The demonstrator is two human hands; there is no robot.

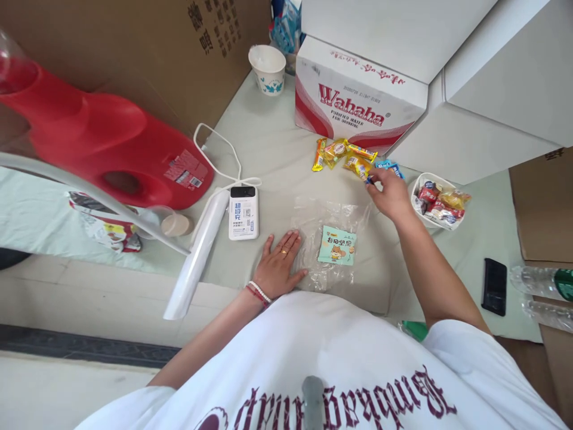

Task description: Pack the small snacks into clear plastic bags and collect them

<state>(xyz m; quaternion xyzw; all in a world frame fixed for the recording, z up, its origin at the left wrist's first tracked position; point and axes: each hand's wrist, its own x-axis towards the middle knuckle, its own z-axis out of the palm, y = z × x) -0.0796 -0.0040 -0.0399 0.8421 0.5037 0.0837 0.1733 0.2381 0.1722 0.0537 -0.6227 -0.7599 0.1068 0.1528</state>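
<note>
Wahaha box (358,98) at the back of the worktop (268,143), left hand (278,266) flat and open beside clear bag (333,242), right hand (389,192) stretched out, fingers pinching a blue snack packet (388,167) by yellow ones (342,155)

The right hand (390,192) hides its fingertips' hold; the red jug (89,137) is cut off at left.

The left hand (278,267) lies flat on the bench (268,143), its fingers touching the edge of a clear plastic bag (333,239) with a green label. The right hand (390,192) reaches to the yellow snack packets (342,155) before the Wahaha box (353,98), beside a bowl of snacks (441,200).
</note>
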